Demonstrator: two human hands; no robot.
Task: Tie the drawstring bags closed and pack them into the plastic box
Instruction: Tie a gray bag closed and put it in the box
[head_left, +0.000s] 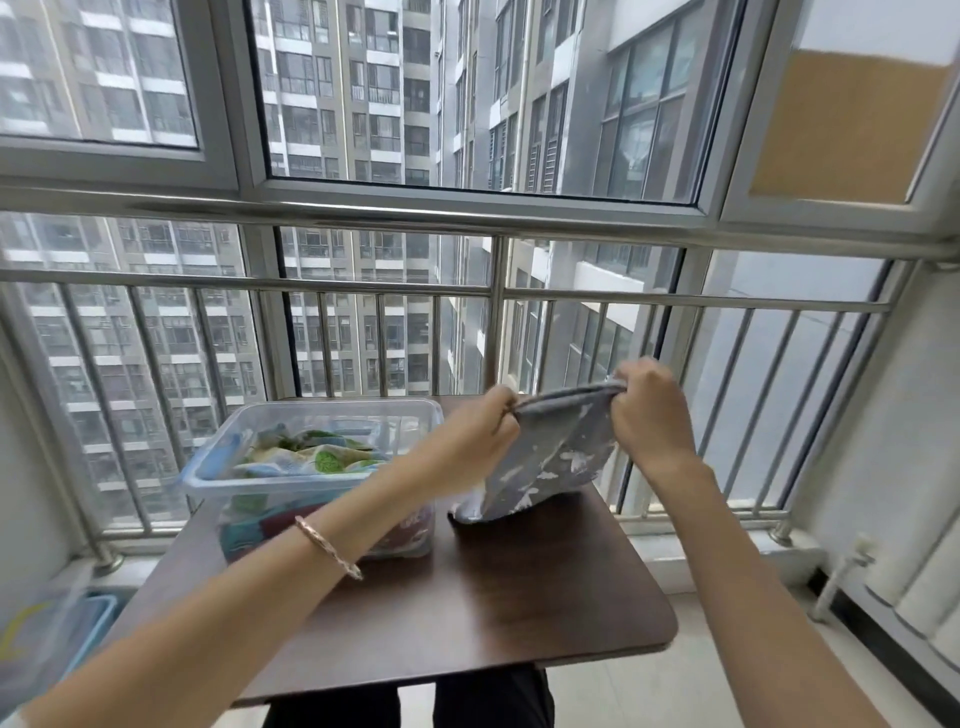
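**Grey bag held above dark wood table, plastic box to its left**

Surface: dark brown wood-grain table (519, 597) with rounded corners, set against a balcony railing (363, 288) of steel bars. Behind the railing there is floor-to-ceiling glazing, and through it grey apartment towers. Floor is pale tile. Dark trousers (488, 696) show below the table's near edge.

Task items: grey drawstring bag (550, 457) with a white print, held up over the far right part of the table. Its top edge is pulled taut between the two hands; its lower end hangs down to the tabletop, just right of the box. Drawstring itself is not resolvable.

Grip: left hand (483, 431) has its fingers curled tight round the bag's left top corner. Right hand (649, 410) is fisted on the right top corner, slightly higher. A bracelet (328, 546) sits on the left wrist.

Clear plastic box (337, 403) is on the table's left half, lid off, holding folded patterned bags (311, 457) — green, blue and cream on top, red and teal visible through the wall.

Room, other: blue-rimmed clear container (93, 618) on the floor at lower left; white pipework (841, 577) along the right wall; tan panel (847, 124) in the upper right window frame.
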